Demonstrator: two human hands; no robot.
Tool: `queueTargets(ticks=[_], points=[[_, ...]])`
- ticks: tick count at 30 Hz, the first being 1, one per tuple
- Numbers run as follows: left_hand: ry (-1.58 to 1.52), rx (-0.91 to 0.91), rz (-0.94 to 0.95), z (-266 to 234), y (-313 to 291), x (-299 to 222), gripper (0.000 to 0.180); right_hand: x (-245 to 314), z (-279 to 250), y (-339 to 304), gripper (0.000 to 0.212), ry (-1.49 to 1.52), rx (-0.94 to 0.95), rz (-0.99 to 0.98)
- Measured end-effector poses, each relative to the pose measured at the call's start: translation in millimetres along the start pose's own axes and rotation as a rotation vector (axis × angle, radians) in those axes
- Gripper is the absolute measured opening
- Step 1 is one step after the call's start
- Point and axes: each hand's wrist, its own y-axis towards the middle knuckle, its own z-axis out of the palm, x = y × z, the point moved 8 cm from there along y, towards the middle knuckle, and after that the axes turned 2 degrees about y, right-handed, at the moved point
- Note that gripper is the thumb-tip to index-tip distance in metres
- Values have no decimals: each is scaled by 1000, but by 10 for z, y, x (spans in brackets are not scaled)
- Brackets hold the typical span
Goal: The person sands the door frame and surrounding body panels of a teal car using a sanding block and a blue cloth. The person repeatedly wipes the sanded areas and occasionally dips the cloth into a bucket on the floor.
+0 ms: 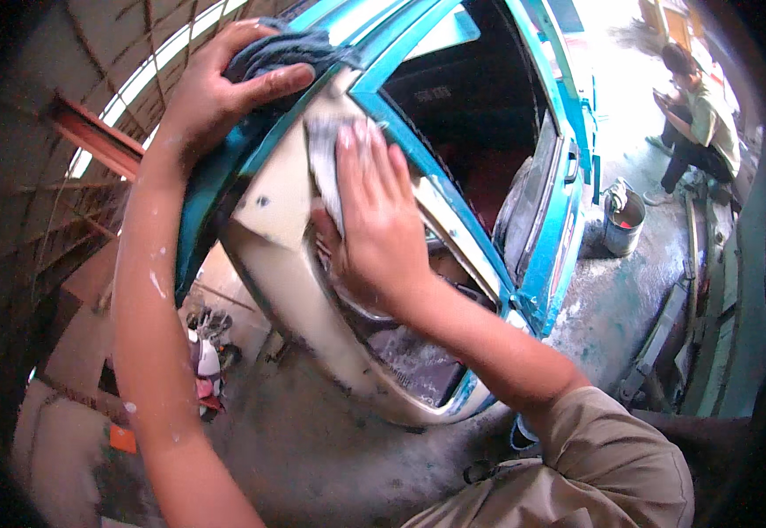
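In front of me is a vehicle body in turquoise paint [405, 55] with a cream-coloured bare or filled panel [279, 195] around a lamp-like opening. My left hand [229, 84] rests at the upper edge, its fingers over a bunched dark blue-grey cloth [286, 55] and its thumb stretched along it. My right hand [378, 216] lies nearly flat on the cream panel, fingers together, pressing a grey-white sheet of sandpaper [323, 151] against it. The sheet is partly hidden under the fingers and slightly blurred.
An open turquoise door [559, 229] stands to the right. Beyond it are a metal bucket [623, 224] with a rag on its rim and a crouching person [701, 132]. Long boards [664, 330] lie at the right. A red beam [94, 139] juts in at the left.
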Motion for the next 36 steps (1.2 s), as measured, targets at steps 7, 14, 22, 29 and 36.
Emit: queueTargets(ticks=[7, 14, 22, 29, 36], points=[[3, 5, -8, 16, 12, -91, 56, -38, -3, 185, 72, 60, -95, 73], [52, 20, 225, 29, 36, -274, 55, -90, -11, 19, 69, 179, -97, 64], [138, 70, 216, 61, 0, -350, 44, -7, -21, -46, 68, 180, -107, 97], [225, -15, 157, 39, -6, -369, 43, -13, 14, -38, 69, 133, -70, 104], [335, -140, 164, 20, 15, -412, 33, -87, -12, 311, 71, 113, -145, 52]])
